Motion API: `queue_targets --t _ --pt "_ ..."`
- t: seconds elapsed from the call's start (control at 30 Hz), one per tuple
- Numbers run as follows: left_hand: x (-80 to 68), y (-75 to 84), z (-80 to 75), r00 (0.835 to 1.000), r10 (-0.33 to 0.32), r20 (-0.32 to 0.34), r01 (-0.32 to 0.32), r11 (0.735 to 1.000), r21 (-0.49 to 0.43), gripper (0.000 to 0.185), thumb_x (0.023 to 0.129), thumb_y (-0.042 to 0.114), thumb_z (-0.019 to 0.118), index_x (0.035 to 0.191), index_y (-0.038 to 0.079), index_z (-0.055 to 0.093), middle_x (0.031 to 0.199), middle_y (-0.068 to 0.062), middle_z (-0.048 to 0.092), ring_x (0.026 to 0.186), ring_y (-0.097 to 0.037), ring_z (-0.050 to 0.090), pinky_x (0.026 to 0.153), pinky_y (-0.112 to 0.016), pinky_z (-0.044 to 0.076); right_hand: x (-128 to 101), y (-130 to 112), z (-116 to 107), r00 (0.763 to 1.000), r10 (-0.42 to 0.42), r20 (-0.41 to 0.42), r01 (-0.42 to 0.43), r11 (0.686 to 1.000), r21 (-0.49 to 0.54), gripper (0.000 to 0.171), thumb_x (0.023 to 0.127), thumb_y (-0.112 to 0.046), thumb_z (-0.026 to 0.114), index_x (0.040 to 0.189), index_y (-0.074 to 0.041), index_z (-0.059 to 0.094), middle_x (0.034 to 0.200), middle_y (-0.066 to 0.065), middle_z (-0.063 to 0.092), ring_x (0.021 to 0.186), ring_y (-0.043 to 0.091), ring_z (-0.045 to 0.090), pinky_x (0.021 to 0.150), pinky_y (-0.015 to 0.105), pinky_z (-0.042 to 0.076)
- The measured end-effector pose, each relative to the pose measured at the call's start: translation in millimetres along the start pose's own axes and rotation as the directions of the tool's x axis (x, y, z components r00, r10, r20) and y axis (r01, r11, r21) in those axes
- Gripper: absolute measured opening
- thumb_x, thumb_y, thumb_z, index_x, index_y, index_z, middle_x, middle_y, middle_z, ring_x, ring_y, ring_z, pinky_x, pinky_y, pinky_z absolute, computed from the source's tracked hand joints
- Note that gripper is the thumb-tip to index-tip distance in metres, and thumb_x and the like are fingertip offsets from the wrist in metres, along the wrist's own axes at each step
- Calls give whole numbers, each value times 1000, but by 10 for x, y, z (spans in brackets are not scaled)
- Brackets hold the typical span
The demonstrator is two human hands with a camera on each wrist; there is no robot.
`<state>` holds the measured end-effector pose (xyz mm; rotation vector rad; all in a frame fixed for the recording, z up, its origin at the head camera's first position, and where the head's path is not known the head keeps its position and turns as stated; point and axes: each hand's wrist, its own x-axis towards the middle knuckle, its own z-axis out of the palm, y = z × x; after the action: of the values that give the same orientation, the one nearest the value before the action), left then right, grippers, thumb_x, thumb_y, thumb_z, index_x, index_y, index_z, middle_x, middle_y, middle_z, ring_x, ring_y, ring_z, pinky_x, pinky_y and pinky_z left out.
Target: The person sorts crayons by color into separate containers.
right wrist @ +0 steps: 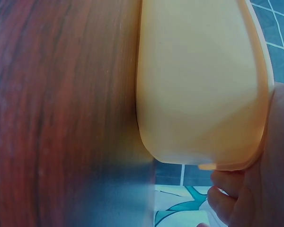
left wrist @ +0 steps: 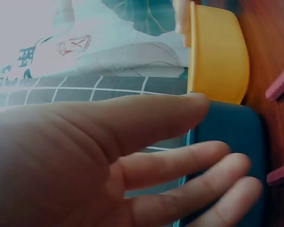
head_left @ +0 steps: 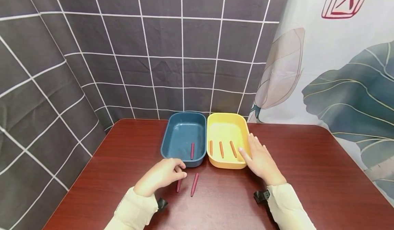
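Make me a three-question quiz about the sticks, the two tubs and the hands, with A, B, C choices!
1. Where does the right hand rest?
A. On the yellow tub's right rim
B. Inside the blue tub
C. Flat on the table, far from both tubs

2. How many orange sticks lie in the yellow tub?
A. One
B. Three
C. Five

3. What is the left hand doing?
A. Lying flat inside the yellow tub
B. Lifting the blue tub
C. Curling its fingers over a dark red stick on the table

Answers:
1. A, its fingers lie along that rim.
2. B, three orange sticks lie side by side on its floor.
3. C, the dark red stick pokes out under its curled fingers, in front of the blue tub.
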<state>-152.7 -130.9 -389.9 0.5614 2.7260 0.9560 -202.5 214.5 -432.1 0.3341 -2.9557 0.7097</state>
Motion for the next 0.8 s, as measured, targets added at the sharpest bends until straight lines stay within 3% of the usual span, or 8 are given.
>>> queue_targets --t 0.1,0.23,0.33,0.47,0.67,0.8 --pt "-5 5 36 997 -68 21 67 997 34 24 87 17 77 104 2 70 77 4 68 70 -10 61 67 -29 50 1 2 5 1000 2 0 -2 1000 -1 80 107 -50 40 157 8 20 163 30 20 150 48 19 117 67 17" --pt "-2 8 79 994 -110 -7 110 989 102 20 85 16 78 98 4 69 75 3 64 68 -11 57 67 -31 50 1 -4 3 1000 -2 -5 2 1000 -3 79 107 -49 40 157 8 20 163 30 20 150 48 20 117 67 18" --pt "8 2 127 993 -121 -13 121 978 169 15 83 15 79 82 7 66 68 2 59 63 -12 52 62 -31 46 2 0 1 1000 -3 -6 3 1000 -2 79 107 -49 40 157 9 20 163 30 20 150 48 19 117 67 18" --pt "19 4 197 989 -149 -12 147 958 245 27 82 16 80 71 9 57 65 -1 54 60 -15 49 60 -33 45 7 13 6 1000 2 1 -2 1000 3 81 107 -51 39 157 8 19 163 30 18 150 48 18 117 66 17" --pt "24 29 290 989 -134 -68 149 930 335 29 81 18 83 83 0 61 76 -11 60 74 -27 62 74 -42 55 11 33 13 1000 7 7 -7 1000 4 82 106 -52 39 158 8 18 164 30 17 151 48 17 118 66 16" --pt "30 38 333 989 -116 -95 142 925 352 30 78 14 85 85 -2 60 75 -12 61 75 -28 64 74 -43 56 9 32 14 1000 7 8 -7 1000 6 82 106 -52 39 158 8 18 164 29 17 151 48 17 118 66 16"
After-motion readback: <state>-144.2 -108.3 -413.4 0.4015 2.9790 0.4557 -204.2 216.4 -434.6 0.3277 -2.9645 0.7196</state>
